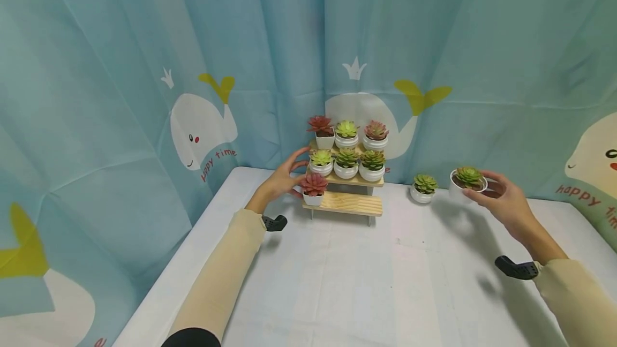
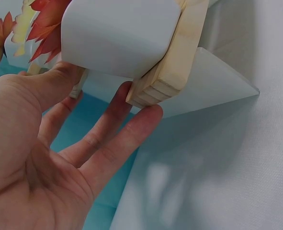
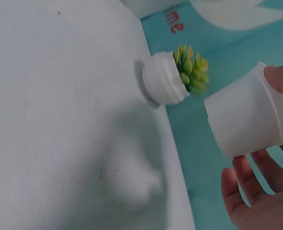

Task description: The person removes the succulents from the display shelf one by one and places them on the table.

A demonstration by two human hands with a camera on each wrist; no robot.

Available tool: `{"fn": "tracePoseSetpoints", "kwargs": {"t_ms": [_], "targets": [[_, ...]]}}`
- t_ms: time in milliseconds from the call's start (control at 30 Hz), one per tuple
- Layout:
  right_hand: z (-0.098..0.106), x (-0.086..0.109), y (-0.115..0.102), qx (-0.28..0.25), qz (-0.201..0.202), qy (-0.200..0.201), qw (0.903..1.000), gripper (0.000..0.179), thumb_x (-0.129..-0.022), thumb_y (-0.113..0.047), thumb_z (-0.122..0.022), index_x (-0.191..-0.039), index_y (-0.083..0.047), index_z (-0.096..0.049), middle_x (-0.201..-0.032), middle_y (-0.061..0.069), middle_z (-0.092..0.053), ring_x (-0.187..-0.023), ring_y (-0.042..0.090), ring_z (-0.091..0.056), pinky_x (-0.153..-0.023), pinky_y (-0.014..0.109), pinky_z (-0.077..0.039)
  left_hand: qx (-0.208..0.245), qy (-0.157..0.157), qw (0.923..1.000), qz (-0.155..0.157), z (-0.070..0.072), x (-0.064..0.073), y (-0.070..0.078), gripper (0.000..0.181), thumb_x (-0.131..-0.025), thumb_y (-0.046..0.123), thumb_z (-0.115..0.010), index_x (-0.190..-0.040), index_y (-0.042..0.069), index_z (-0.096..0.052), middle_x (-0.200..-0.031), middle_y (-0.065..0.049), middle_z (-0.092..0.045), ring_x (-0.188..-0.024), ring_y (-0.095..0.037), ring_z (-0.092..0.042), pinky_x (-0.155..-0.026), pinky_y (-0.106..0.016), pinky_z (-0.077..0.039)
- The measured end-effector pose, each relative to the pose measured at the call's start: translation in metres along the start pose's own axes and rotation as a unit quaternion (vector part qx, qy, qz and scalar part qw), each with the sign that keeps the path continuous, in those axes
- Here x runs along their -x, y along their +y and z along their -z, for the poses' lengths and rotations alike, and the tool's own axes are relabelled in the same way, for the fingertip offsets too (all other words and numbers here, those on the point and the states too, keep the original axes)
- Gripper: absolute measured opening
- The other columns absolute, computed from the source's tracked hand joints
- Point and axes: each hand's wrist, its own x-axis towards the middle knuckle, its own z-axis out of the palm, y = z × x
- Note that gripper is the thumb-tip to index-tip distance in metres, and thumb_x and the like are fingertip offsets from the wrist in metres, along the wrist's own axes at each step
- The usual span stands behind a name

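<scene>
White surface (image 1: pixel 347 272): spreading out in front of the tiered wooden stand (image 1: pixel 354 205), back edge running along the blue curtain (image 1: pixel 289 25).
Right hand (image 1: pixel 507 205): hovering over that surface, palm facing inward, fingers and thumb clamping a white pot (image 3: pixel 244 115) near its rim.
Held succulent (image 1: pixel 467 176): sitting in that pot, near a smaller potted succulent (image 1: pixel 424 186) that's standing by the back edge.
Left hand (image 1: pixel 278 180): resting at the stand's left end, fingers spreading apart, just beside the red succulent (image 1: pixel 315 183) that's occupying the lowest tier.
</scene>
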Motion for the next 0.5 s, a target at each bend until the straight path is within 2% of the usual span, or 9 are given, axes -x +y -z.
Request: {"fn": "tracePoseSetpoints", "kwargs": {"t_ms": [67,233,333,433,500], "targets": [[-0.001,-0.003,0.006,-0.013,-0.002,0.004,0.9999,0.089,-0.097,-0.035,-0.075,-0.160,0.002,-0.024,-0.129,0.000,-0.051,-0.094,-0.017,-0.050,-0.073,0.010,-0.051,0.002,-0.002,1.0000,-0.001,0.001,0.000,0.000,0.076,-0.106,-0.003,-0.051,-0.162,0.041,-0.024,-0.166,-0.013,-0.026,-0.134,-0.049,-0.049,-0.072,-0.059,-0.061],[-0.007,-0.012,0.019,-0.037,-0.015,0.020,0.9990,0.091,-0.095,-0.035,-0.076,-0.158,0.006,-0.025,-0.126,0.001,-0.051,-0.091,-0.016,-0.053,-0.075,0.013,-0.055,0.002,0.001,1.0000,0.000,0.001,-0.001,0.000,0.077,-0.106,-0.003,-0.051,-0.162,0.041,-0.024,-0.166,-0.013,-0.026,-0.127,-0.051,-0.054,-0.072,-0.058,-0.061],[-0.011,-0.016,0.025,-0.037,-0.030,0.028,0.9985,0.093,-0.094,-0.037,-0.077,-0.158,0.006,-0.025,-0.125,0.002,-0.051,-0.089,-0.015,-0.053,-0.074,0.014,-0.055,0.002,0.000,1.0000,0.001,0.001,-0.001,0.001,0.077,-0.106,-0.003,-0.052,-0.162,0.041,-0.024,-0.166,-0.013,-0.025,-0.137,-0.047,-0.046,-0.072,-0.058,-0.061],[-0.014,-0.019,0.029,-0.034,-0.035,0.032,0.9983,0.095,-0.094,-0.038,-0.077,-0.159,0.007,-0.023,-0.130,0.011,-0.051,-0.089,-0.013,-0.051,-0.073,0.015,-0.056,0.004,-0.002,1.0000,0.002,0.000,-0.001,0.001,0.077,-0.105,-0.003,-0.052,-0.162,0.040,-0.024,-0.166,-0.013,-0.025,-0.146,-0.042,-0.034,-0.073,-0.059,-0.061],[-0.016,-0.021,0.031,-0.035,-0.037,0.034,0.9981,0.096,-0.094,-0.038,-0.077,-0.159,0.007,-0.023,-0.135,0.019,-0.049,-0.089,-0.012,-0.050,-0.073,0.015,-0.056,0.006,-0.001,1.0000,0.003,-0.001,-0.001,0.001,0.077,-0.105,-0.003,-0.052,-0.162,0.041,-0.024,-0.166,-0.013,-0.025,-0.146,-0.043,-0.036,-0.073,-0.059,-0.061]]}}
